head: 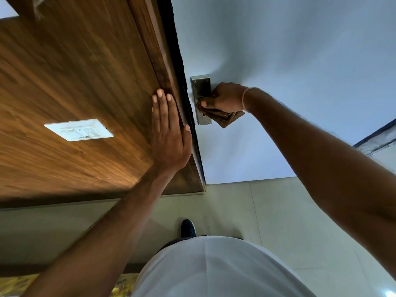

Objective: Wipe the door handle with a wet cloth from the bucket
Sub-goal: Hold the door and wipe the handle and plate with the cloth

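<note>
A: Right hand [225, 97] status?
B: Fist closed on brown cloth [222, 116], pressed over door handle [201, 99] at its steel plate on the white door [278, 50].
A: Left hand [169, 133]?
B: Flat, fingers extended, empty, palm on wood panel [75, 71] beside the frame edge; switch plate [78, 129] further left.

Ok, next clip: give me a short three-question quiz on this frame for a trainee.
1. True or false: the left hand holds the cloth.
2. What does the right hand press the cloth against? A) switch plate B) door handle plate C) floor
3. Fill in: the left hand lies flat on the ____ panel.

Key: 1 false, it is open and empty; 2 B; 3 wooden.
</note>
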### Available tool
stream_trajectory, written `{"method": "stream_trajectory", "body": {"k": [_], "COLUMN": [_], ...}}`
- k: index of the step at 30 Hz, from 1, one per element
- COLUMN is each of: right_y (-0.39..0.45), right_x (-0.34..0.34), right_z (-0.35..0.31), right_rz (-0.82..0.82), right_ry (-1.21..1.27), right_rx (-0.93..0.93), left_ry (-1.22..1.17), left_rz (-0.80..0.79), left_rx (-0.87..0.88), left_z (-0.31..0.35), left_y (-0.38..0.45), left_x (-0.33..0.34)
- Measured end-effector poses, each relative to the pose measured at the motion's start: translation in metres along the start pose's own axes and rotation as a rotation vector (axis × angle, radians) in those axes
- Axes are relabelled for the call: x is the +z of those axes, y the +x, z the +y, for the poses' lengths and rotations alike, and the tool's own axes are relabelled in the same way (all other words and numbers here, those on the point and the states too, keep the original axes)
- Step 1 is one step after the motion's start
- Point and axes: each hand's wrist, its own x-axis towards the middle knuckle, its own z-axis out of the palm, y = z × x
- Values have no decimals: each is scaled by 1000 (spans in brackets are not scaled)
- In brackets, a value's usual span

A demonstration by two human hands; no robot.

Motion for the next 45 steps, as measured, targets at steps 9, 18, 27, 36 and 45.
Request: {"method": "stream_trajectory", "body": {"k": [9, 18, 27, 36, 45], "right_y": [-18, -22, -2, -13, 2], "right_x": [37, 106, 120, 102, 115], "right_z": [3, 4, 13, 42, -8], "right_rz": [422, 1004, 1115, 1177, 1209], "right_ry": [-192, -234, -299, -226, -180], "right_rx": [-133, -224, -458, -446, -371], "left_ry": [-3, 13, 8, 12, 30], "left_rz": [14, 7, -8, -10, -1], "left_rx": [-4, -22, -19, -14, -12], "left_z": [2, 0, 1, -1, 1], "left_y": [0, 0, 1, 1, 1], "left_x": [4, 7, 4, 5, 4]}}
